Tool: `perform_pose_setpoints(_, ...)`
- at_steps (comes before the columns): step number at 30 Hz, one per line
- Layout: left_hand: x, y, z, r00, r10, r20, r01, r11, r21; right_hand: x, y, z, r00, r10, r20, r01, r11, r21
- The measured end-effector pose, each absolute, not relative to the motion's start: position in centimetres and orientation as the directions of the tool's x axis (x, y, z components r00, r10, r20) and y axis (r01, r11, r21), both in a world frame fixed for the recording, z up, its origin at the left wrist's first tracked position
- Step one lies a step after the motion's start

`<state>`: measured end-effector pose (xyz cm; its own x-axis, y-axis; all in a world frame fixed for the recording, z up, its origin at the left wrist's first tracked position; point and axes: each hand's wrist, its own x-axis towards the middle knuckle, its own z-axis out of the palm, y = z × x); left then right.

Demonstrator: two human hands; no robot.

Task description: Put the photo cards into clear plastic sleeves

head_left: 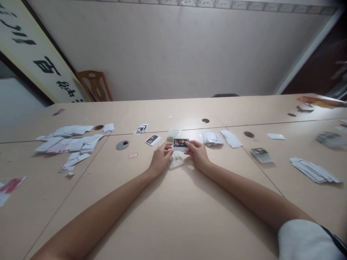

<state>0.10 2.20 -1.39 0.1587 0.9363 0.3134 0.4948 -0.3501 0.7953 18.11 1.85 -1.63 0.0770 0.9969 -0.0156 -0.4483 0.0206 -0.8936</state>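
Dim, hazy light; soft arm shadows, faint glare on the far tabletop [184,108], stretched edges.

White-bordered card [180,144] (dark picture), beige table [173,206].

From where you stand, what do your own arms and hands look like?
They are a person's arms, not a machine's. Both the left hand and the right hand are ungloved, with no watch or bracelet visible. A pale sleeve with a dark stripe shows on the right arm; no sleeve shows on the left.
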Motion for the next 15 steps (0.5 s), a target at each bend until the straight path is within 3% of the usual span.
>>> perform_pose_setpoints(3,-0.1,1.7,-0.8,-0.006,0.877,0.480,0.501,-0.412,0.761,17.9,1.3,-1.6,0.055,0.998,-0.031,-0.459,-0.002,-0.888)
perform_pose_setpoints(6,0.1,0.4,0.0,0.098,0.745,0.660,0.593,-0.576,0.563,17.8,0.8,-1.2,0.024,0.999,-0.043,-0.441,-0.028,-0.897)
perform_pose_setpoints(9,0.6,-0.7,0.4,0.314,0.688,0.654,0.598,-0.678,0.427,17.7,0.3,-0.6,-0.024,0.999,-0.048,-0.427,-0.054,-0.903)
perform_pose_setpoints(15,0.6,-0.5,0.2,0.295,0.702,0.648,0.617,-0.658,0.432,17.3,-0.2,-0.4,-0.176,0.984,0.013,-0.459,-0.071,-0.885)
